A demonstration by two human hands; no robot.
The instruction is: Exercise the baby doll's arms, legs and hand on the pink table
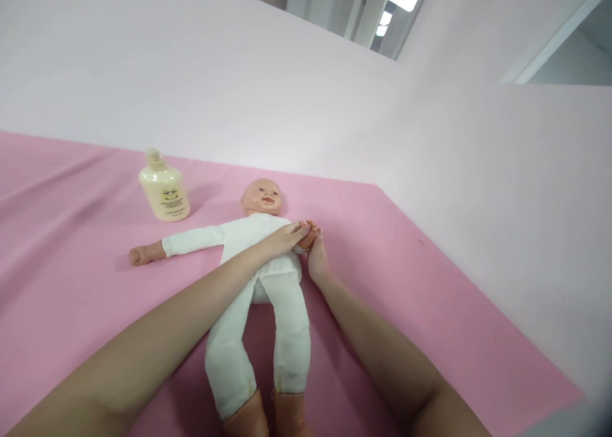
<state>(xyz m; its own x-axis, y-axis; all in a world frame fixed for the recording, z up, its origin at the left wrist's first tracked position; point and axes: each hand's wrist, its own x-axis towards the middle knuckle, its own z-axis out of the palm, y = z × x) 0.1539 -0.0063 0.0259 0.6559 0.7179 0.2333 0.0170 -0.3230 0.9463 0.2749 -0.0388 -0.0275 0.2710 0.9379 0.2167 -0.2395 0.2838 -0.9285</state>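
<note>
A baby doll (pixel 243 249) with a white cloth body lies on its back, its head toward the wall and its feet toward me. My left hand (pixel 289 238) reaches across the doll's chest, with its fingers closed over the doll's hand (pixel 310 236) on the right side. From the other side my right hand (pixel 317 258) presses against that same doll's hand, its fingers partly hidden behind it. Between my two hands the doll's hand is mostly covered. The doll's other arm (pixel 191 240) stretches out to the left, untouched.
A pale yellow lotion bottle (pixel 166 191) stands upright at the left, beyond the doll's outstretched arm. Pink cloth (pixel 382 265) covers the table under the doll. White walls (pixel 239 86) rise behind and to the right, with window openings above.
</note>
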